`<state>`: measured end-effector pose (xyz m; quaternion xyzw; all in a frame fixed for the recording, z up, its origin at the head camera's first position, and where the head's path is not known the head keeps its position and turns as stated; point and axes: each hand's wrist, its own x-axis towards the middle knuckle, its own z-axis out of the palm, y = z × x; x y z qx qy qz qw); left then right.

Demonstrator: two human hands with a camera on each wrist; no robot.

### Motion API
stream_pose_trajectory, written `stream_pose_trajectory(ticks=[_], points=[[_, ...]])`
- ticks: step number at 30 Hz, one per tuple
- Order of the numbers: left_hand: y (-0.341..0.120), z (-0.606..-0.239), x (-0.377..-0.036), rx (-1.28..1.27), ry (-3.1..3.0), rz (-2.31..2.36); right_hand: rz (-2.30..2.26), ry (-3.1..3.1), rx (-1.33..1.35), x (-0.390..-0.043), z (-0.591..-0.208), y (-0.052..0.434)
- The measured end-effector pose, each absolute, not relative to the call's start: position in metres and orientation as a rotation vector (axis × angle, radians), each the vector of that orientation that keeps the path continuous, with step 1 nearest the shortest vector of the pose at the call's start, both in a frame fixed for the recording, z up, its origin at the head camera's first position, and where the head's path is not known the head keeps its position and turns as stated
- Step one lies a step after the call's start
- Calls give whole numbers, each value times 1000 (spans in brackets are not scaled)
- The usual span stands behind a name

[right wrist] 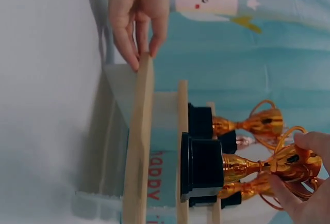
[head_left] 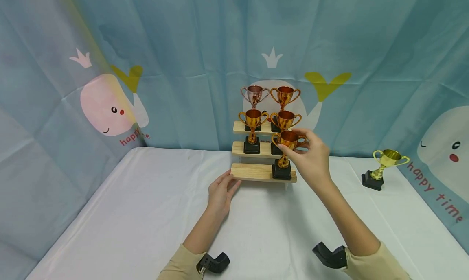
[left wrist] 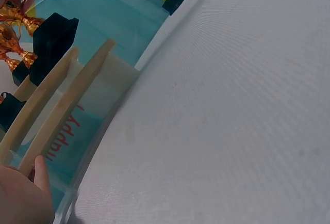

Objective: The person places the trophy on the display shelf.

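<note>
Nearest the head camera, two beige sleeves are coming in at the bottom edge, each with a black wrist mount.

Left hand (head_left: 221,190) is lying on the white table (head_left: 128,215), fingers fairly straight, tips touching the left end of the lowest wooden step (head_left: 253,172). It is bracing the stand, not gripping it.

Right of that, the right hand (head_left: 309,156) is pinching the cup of the copper trophy (head_left: 286,154) with thumb and fingertips. The trophy's black base is sitting on the right end of the same lowest step, just ahead of the right hand.

Step in hand, as I judge it: the trophy is being seated on the bottom tier. The next move probably calls for checking the base is flat and square on the plank, then letting go gently so it doesn't tip.

Above the right hand, four more trophies (head_left: 269,109) are standing on the two upper tiers. Well off to the right of the right hand, a gold trophy (head_left: 384,166) is standing alone on the table.

View differences: the right wrist camera is showing the black base (right wrist: 203,170) flush against the plank and the left fingers (right wrist: 135,48) on the plank's end. The left wrist camera is showing only the hand's edge (left wrist: 23,195) by the plank, plus the gold trophy far off. Only the head camera is showing the whole stand.
</note>
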<state>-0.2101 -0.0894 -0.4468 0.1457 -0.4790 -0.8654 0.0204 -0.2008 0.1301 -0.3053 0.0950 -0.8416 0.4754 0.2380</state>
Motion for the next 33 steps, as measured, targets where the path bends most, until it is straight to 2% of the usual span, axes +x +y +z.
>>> stream_pose_trajectory(ticks=[33], points=[[-90,-447,-211,467,-1490,-2683,1366,-2271,357,-219,-322,81]])
